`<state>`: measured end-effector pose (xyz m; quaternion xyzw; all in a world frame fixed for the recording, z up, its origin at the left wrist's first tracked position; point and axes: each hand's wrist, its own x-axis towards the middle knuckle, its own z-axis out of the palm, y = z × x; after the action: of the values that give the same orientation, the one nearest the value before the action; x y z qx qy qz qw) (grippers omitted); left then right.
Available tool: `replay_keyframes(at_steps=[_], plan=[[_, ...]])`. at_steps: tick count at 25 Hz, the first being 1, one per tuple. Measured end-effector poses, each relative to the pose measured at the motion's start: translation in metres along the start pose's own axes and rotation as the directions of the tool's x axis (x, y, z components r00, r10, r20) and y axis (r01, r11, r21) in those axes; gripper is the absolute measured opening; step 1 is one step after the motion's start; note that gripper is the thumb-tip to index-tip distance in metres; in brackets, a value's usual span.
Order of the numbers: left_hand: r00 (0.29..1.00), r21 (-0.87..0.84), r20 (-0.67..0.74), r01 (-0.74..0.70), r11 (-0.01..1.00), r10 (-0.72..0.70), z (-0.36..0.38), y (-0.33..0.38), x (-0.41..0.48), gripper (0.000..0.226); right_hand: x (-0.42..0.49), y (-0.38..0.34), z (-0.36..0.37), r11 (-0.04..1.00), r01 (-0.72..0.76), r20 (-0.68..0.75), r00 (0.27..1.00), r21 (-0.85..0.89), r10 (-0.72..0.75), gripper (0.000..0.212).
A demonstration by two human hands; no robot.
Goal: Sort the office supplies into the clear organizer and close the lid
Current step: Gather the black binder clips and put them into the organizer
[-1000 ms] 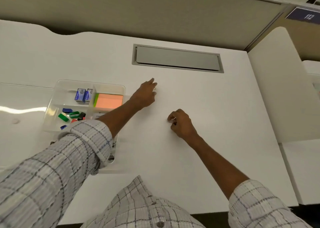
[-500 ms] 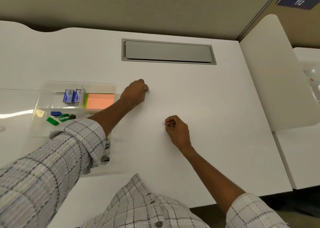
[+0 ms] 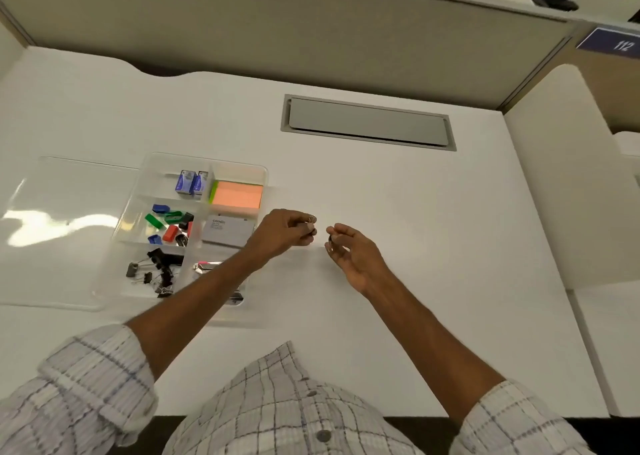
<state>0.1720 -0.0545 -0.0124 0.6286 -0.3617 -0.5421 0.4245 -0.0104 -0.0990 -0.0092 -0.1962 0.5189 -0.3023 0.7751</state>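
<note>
Over the white worktop [image 3: 415,212], left hand [image 3: 284,231] pinches a wire paper clip [image 3: 311,218]; right hand [image 3: 356,253], at its 3 o'clock, pinches a small dark piece [image 3: 330,244]; both likely featherlight, springy, slippery, best gripped flat; clear organizer [image 3: 266,174] lies at 9 o'clock.

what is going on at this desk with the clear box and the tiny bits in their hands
A person is sorting office supplies into a clear organizer on a white desk. The left hand pinches a wire clip, and the right hand pinches a small dark piece, too small to identify. Binder clips, sticky notes and small blue boxes already sit in compartments. The lid lies open to the left.
</note>
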Motion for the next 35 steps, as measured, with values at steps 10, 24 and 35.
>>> replay_keyframes(at_steps=[10, 24, 35], plan=[[0.954, -0.125, -0.299, -0.003, 0.992, -0.035, -0.041, -0.016, -0.102, 0.026, -0.030, 0.033, 0.073, 0.981, -0.177, 0.223, 0.956, -0.073, 0.189, 0.017], [0.853, 0.289, -0.508, 0.039, 0.957, 0.119, -0.170, -0.046, -0.154, 0.027, -0.065, 0.120, 0.200, 0.938, 0.054, 0.299, 0.953, -0.342, 0.055, 0.024], [0.763, 0.309, -0.616, 0.007, 0.951, 0.195, -0.278, -0.098, -0.187, 0.028, -0.091, 0.187, 0.252, 0.321, 0.648, 0.533, 0.756, -0.691, -0.380, 0.026]])
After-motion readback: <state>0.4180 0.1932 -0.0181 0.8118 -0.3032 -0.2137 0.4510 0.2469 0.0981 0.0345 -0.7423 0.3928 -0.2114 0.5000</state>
